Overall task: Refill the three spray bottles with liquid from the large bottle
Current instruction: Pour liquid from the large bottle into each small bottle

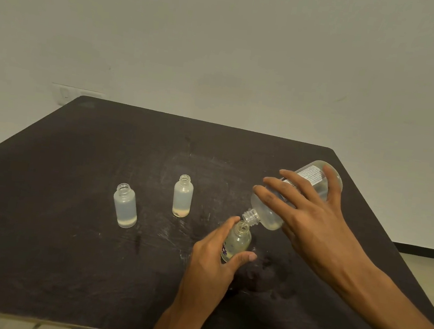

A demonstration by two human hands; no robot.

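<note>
My right hand (310, 221) grips the large clear bottle (273, 213), tipped so its open neck points down-left onto the mouth of a small clear spray bottle (240, 239). My left hand (212, 257) holds that small bottle upright on the dark table, thumb and fingers round it; a purple mark shows on its side. Two more small frosted bottles stand uncapped to the left: one (125, 206) at the far left and one (182, 196) in the middle, each with a little pale liquid at the bottom.
The dark table (60, 254) has scuffed, whitish marks near its centre. A pale wall rises behind it, with a wall switch (65, 93) at the back left corner. Floor shows past the table's right edge.
</note>
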